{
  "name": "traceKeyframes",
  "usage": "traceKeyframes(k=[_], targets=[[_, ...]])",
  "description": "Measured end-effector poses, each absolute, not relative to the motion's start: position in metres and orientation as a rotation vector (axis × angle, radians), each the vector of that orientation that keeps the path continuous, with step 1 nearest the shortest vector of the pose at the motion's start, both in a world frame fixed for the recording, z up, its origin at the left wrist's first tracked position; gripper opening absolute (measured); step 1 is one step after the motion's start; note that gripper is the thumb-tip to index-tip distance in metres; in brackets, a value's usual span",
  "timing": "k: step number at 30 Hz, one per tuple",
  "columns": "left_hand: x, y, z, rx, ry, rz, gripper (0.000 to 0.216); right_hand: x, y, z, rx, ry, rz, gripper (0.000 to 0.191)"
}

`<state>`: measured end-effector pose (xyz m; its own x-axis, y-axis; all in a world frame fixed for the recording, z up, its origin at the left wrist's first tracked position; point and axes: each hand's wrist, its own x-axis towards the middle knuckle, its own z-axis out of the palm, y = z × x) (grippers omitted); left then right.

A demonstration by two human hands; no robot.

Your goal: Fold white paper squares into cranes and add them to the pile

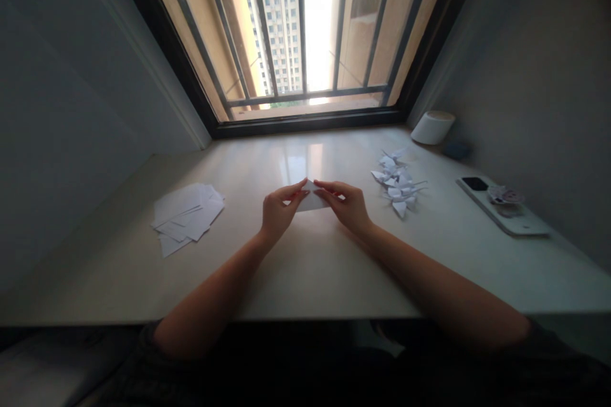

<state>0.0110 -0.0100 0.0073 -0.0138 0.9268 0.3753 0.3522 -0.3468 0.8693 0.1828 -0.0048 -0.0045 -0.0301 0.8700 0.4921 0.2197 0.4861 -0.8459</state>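
Observation:
Between my two hands is a small piece of white paper [312, 202], folded to a peak at its top. My left hand [280, 206] pinches its left side with thumb and forefinger. On the right side, my right hand [349, 205] grips the same paper in a like pinch. The fingertips of both hands nearly meet at the peak, just above the table. To the left lies a loose stack of white paper sheets [188, 213]. Several folded white paper figures [400, 183] with pointed ends sit in a cluster to the right of my right hand.
The pale table [286, 280] reaches back to a barred window [305, 114]. A white cylindrical object [433, 127] stands in the far right corner, beside a dark blurred item [457, 150]. Nearer on the right, a phone [522, 226] lies flat with a decorative lump on it.

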Motion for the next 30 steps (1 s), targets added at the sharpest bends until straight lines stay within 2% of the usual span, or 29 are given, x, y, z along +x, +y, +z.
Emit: traceKeyframes(k=[4,15,17,20,22,24,27,30], targets=[[0.010,-0.008,0.007,1.638,1.329,1.348,0.039,0.183,-0.005,-0.006,-0.971,-1.601,0.649,0.025],[0.007,-0.006,0.007,1.460,1.212,1.284,0.032,0.185,-0.005,-0.004,-1.013,-1.645,0.625,0.026],[0.008,-0.004,0.006,1.415,1.206,1.299,0.031,0.185,-0.004,-0.003,-1.029,-1.558,0.720,0.035],[0.008,-0.001,0.006,1.254,1.208,1.395,0.032,0.184,0.001,-0.002,-1.056,-1.381,0.869,0.063],[0.010,0.000,0.006,1.136,1.220,1.481,0.032,0.183,0.004,-0.001,-1.050,-1.265,0.969,0.074],[0.013,-0.001,0.007,1.065,1.221,1.533,0.031,0.181,0.004,-0.002,-1.035,-1.211,1.087,0.070],[0.019,-0.005,0.008,1.056,1.170,1.539,0.028,0.175,0.001,-0.002,-1.058,-1.259,1.212,0.049],[0.026,-0.011,0.006,1.088,1.113,1.523,0.026,0.168,-0.005,-0.001,-1.083,-1.250,1.227,0.041]])
